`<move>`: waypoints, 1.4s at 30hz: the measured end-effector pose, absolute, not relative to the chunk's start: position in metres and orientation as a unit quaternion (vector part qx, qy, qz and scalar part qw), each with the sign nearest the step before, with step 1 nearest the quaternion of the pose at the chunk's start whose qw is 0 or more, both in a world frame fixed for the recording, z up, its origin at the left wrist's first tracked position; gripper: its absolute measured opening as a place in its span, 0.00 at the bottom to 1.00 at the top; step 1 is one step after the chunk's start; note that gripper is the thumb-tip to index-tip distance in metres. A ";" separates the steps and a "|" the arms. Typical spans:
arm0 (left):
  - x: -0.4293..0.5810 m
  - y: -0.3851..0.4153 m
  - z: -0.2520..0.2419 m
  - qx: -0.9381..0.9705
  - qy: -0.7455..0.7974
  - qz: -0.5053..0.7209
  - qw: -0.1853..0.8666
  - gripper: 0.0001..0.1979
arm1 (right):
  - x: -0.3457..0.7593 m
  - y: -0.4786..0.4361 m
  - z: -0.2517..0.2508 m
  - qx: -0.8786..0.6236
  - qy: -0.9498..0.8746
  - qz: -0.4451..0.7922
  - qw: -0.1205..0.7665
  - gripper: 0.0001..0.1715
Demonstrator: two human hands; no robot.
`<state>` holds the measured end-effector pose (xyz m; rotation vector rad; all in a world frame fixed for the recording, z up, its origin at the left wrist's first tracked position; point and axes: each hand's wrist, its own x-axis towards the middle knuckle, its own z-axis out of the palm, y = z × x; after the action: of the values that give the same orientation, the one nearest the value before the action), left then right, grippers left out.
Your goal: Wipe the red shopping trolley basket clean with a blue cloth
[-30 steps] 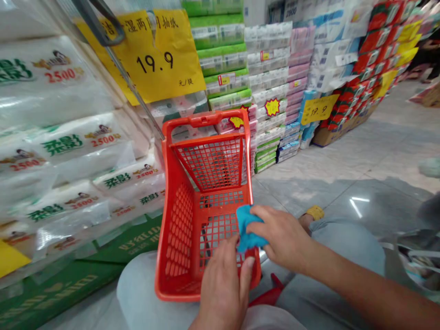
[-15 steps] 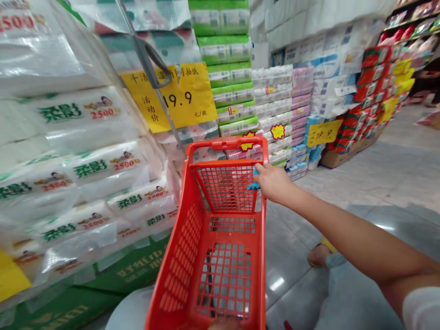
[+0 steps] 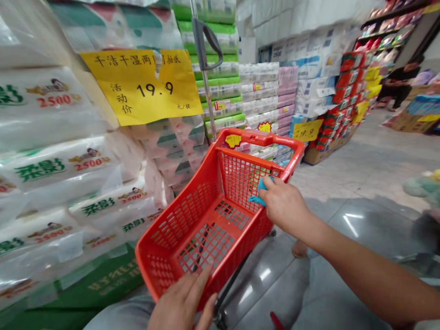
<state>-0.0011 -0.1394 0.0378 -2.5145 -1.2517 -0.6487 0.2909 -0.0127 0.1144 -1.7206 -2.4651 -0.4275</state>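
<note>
Item: right hand (image 3: pixel 287 201), mine. Fingers closed, grasping a cloth. Place: the far right of the cart, at the inner side of its right wall.

Item: cloth (image 3: pixel 262 188), blue, bunched. Place: under my right fingers, against the far grid panel of the cart, near its right edge. Partly hidden by my hand.

Item: left hand (image 3: pixel 185 302), mine. Fingers extended together, thumb spread apart. Place: the near end of the cart, over the rim at the near right corner. Whether the fingers clasp the rim, I cannot tell.

Item: cart (image 3: pixel 244 250), red plastic, latticed walls and base. Place: between my two hands, set aslant, near end to the left, handle end far and to the right. A dark frame shows beneath the right side.

Item: pole (image 3: pixel 208 91), metal, with a grey hook (image 3: pixel 199 43). Place: rising at the far left corner of the cart.

Item: white packs (image 3: pixel 44 169), stacked, green and red print. Place: left, above a green box (image 3: pixel 103 286).

Item: sign (image 3: pixel 144 91), yellow, marked 19.9. Place: far left, beyond the cart.

Item: green packs (image 3: pixel 223 85), stacked. Place: far, behind the pole.

Item: red packs (image 3: pixel 343 91), stacked. Place: far right.

Item: person (image 3: pixel 400 82), dark clothing, seated. Place: farther right.

Item: floor (image 3: pixel 343 183), grey, shiny. Place: right of the cart.
</note>
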 end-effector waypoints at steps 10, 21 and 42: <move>0.013 -0.068 0.013 -0.836 -0.471 -0.221 0.176 0.19 | 0.342 -0.040 0.105 -0.615 -0.762 -0.139 0.146 0.19; 0.082 -0.017 0.038 -0.827 -0.434 -0.335 0.124 0.18 | 0.355 -0.075 0.122 -0.621 -0.750 -0.171 0.152 0.18; 0.147 -0.034 0.072 -0.872 -0.339 -0.351 -0.040 0.18 | 0.428 -0.109 0.178 -0.542 -0.799 0.014 0.261 0.23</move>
<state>0.1473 -0.0338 0.0724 -2.8109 -1.0943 -1.1311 0.4275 -0.1088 0.1777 -1.4662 -2.1626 0.0366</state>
